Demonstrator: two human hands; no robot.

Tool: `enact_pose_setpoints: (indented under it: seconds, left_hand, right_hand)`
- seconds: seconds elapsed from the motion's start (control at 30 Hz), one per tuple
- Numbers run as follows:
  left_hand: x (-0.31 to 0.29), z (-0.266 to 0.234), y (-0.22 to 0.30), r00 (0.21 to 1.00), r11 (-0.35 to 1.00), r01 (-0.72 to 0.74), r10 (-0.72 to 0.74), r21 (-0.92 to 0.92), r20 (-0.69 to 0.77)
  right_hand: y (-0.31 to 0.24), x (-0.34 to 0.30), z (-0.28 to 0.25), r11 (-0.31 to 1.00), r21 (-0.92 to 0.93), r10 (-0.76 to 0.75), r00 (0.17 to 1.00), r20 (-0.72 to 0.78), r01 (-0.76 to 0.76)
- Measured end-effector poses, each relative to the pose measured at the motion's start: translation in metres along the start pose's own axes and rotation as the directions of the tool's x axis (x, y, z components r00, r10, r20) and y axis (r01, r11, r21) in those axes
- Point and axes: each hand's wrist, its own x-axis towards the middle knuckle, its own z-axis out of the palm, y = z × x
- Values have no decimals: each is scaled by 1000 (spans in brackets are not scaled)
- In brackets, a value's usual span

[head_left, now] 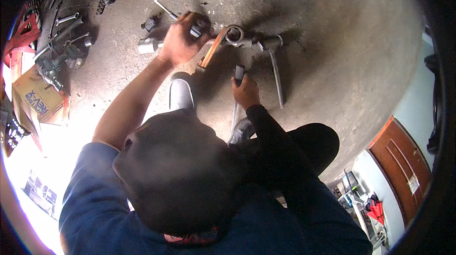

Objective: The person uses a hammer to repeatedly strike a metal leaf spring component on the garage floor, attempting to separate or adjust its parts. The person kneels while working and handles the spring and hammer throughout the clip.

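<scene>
My left hand (183, 39) is closed round a short silver cylindrical part (195, 31); its palm and fingers hide much of it. Under that wrist lies a metal rod with a wide silver cylinder end (147, 45). To the right is a metal ring (234, 34) on a shaft, and a curved orange-brown strip (214, 48) leans against it. My right hand (246, 92) grips a tool with a dark rectangular end (239, 73) pointing away from me; its kind is unclear. Further right, a long metal bar (276, 79) slants toward me on the floor.
Wrenches (68, 18) and a grey power tool (50, 72) lie at the left beside a yellow cardboard box (40, 96) and a red stand (26, 34). A small dark block (150, 23) sits beyond my left hand. A brown door (400, 160) stands at the right.
</scene>
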Motion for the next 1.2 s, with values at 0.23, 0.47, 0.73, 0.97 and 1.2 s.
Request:
enact_pose_setpoints:
  seconds: [0.23,0.47,0.73,0.97,1.2]
  left_hand:
    - [12,13,64,874,895,215,2,-391,485]
    - [67,-93,211,955,954,-295,292,-57,-54]
    - [74,-141,273,998,624,-53,46,-780,-31]
    - [87,-94,246,990,948,-134,115,-289,-84]
    - [133,-71,232,985,847,142,-174,-512,-15]
  right_hand:
    - [-130,45,-221,921,264,-203,931,-304,288]
    - [-181,13,-388,580,247,-544,595,-591,776]
    - [20,74,-224,987,86,105,953,284,-134]
    - [129,55,-65,902,-370,283,951,123,-221]
    - [124,63,-70,925,-199,356,921,160,-323]
